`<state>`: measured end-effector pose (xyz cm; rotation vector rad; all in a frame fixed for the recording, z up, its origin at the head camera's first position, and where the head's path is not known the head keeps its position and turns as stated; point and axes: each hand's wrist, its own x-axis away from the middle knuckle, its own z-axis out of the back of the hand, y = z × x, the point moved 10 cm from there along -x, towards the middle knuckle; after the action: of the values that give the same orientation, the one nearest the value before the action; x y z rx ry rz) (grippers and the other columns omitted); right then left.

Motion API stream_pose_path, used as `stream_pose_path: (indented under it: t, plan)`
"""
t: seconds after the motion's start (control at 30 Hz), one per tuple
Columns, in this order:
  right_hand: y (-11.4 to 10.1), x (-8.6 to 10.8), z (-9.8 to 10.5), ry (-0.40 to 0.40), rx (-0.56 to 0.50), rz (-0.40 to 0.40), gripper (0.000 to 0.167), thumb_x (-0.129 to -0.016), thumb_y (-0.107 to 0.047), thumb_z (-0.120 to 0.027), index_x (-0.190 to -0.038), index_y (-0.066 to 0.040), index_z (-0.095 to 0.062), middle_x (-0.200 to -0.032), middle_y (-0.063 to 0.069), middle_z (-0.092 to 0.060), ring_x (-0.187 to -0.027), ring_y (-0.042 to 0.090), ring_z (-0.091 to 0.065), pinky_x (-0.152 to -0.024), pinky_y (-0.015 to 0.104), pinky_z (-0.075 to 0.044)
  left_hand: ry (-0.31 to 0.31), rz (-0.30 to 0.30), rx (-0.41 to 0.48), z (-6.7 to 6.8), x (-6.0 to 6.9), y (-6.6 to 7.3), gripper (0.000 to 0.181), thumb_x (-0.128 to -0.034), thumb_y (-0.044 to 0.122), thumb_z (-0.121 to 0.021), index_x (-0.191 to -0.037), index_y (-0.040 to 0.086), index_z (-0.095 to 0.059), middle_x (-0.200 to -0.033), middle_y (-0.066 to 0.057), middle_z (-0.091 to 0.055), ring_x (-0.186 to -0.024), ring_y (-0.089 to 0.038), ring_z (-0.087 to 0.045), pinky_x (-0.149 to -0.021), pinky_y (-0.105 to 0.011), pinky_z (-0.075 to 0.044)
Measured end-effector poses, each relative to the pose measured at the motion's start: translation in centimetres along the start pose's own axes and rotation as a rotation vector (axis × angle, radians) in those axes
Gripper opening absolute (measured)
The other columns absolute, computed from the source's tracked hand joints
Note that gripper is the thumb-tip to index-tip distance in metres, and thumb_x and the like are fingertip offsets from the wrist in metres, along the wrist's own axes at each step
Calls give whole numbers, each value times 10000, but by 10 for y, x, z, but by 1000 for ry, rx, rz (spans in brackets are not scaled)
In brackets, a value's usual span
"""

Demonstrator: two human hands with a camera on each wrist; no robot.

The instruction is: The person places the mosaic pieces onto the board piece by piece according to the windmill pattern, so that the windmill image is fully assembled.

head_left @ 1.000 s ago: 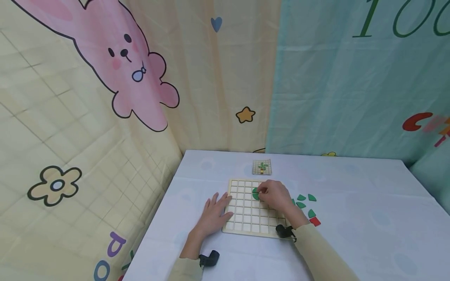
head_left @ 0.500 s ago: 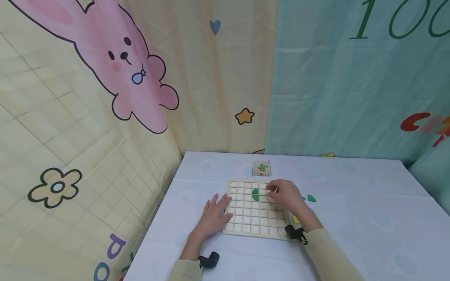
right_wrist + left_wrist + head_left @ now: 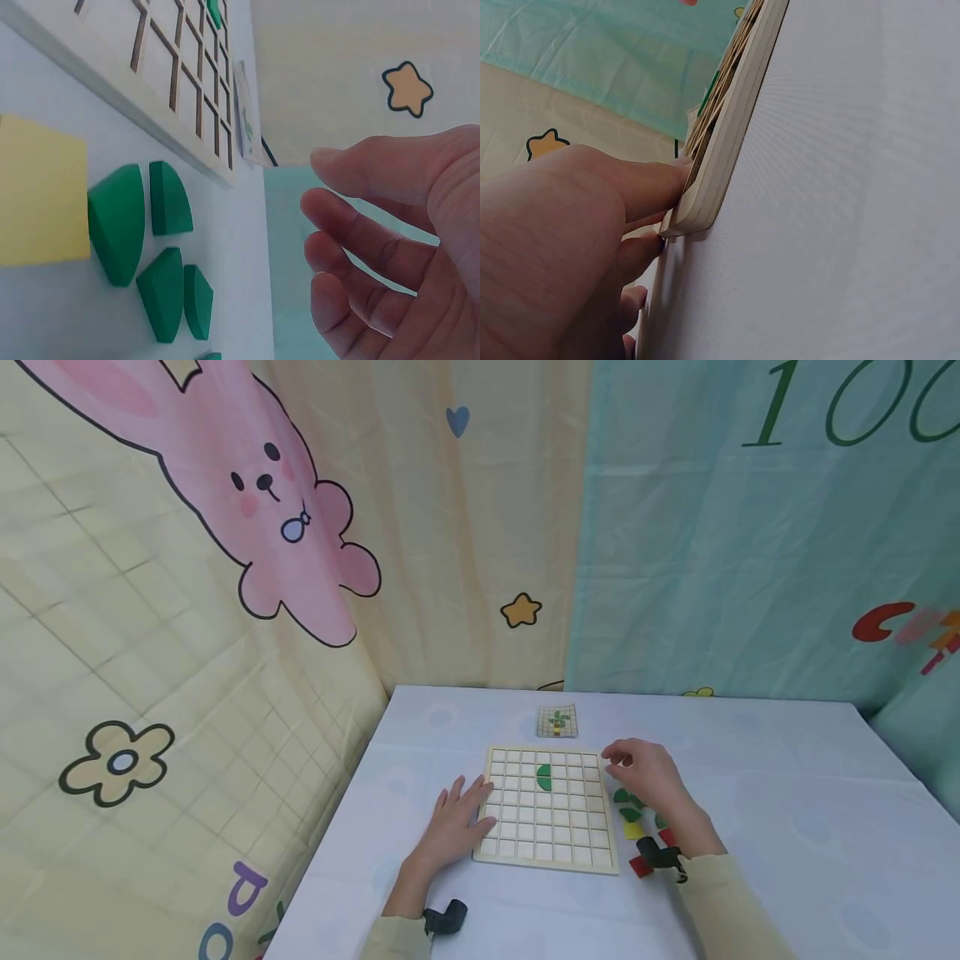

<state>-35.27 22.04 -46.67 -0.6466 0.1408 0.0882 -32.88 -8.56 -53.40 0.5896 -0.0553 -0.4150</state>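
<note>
A pale wooden grid board (image 3: 517,839) lies on the table, with two green quarter-round pieces (image 3: 544,777) set side by side in its upper middle cells. Along the board's left edge rests my left hand (image 3: 448,823), fingers spread; in the left wrist view its thumb touches the rim near a corner. Past the board's upper right corner hovers my right hand (image 3: 652,781), loosely bent with nothing between thumb and fingers. Below it lie several loose green pieces (image 3: 120,225), a yellow square (image 3: 43,191) and red pieces (image 3: 641,866). My right forearm partly covers this group.
Behind the board lies a small pattern card (image 3: 557,721) printed with a grid and a green, yellow and red figure. A white cloth covers the table (image 3: 795,827). Printed curtains (image 3: 480,527) hang behind and to the left.
My right hand has drawn back rightward from the green pieces on the board to beyond its right edge, leaving both pieces in their cells. My left hand stays in place.
</note>
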Motion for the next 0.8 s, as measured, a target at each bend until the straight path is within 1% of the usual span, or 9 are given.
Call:
stream_pose_path:
  t: [0.17, 0.37, 0.5, 0.6, 0.73, 0.8]
  plan:
    - [22, 2, 8, -13, 7, -69, 221, -925, -108, -724, -1143, -74, -730, -1069, 85, -690, -987, 281, -602, -852, 476, -543, 0, -7, 7, 1, 0, 1, 595, -1007, 345, -595, -1541, 143, -429, -1626, -72, -316, -1526, -369, -102, -1190, -620, -59]
    - [43, 4, 10, -54, 22, -124, 237, -929, -103, -712, -1164, -71, -719, -1127, 135, -677, -1045, 331, -592, -885, 511, -537, -1, 1, 7, -1, 0, -1, 604, -1009, 369, -586, -1551, 164, -417, -1633, -49, -302, -1532, -344, -87, -1199, -598, -46]
    - [57, 5, 7, -101, 44, -143, 234, -922, -81, -699, -1154, -67, -729, -1114, 137, -671, -1028, 329, -579, -885, 522, -529, 1, 0, 11, -1, 0, -1, 602, -1009, 370, -585, -1551, 168, -417, -1633, -44, -302, -1533, -340, -84, -1199, -596, -44]
    - [65, 6, 5, -130, 57, -149, 222, -910, -59, -702, -1128, -67, -741, -1059, 114, -668, -986, 312, -563, -864, 507, -529, 5, -4, 15, 0, 0, -1, 602, -1005, 356, -596, -1547, 161, -423, -1630, -53, -309, -1531, -350, -91, -1196, -605, -48]
    - [71, 7, 2, -163, 72, -146, 217, -882, -55, -737, -1098, -63, -751, -992, 93, -659, -931, 299, -548, -836, 494, -522, 0, -1, 13, 0, 0, -1, 607, -1002, 360, -600, -1550, 171, -420, -1631, -47, -306, -1532, -347, -89, -1198, -600, -45]
    - [73, 7, 1, -176, 81, -146, 226, -873, -72, -757, -1099, -72, -755, -995, 80, -662, -925, 286, -549, -840, 489, -523, -3, -3, 9, -1, 0, -2, 607, -1003, 360, -599, -1549, 167, -420, -1631, -51, -307, -1530, -354, -90, -1196, -606, -50]
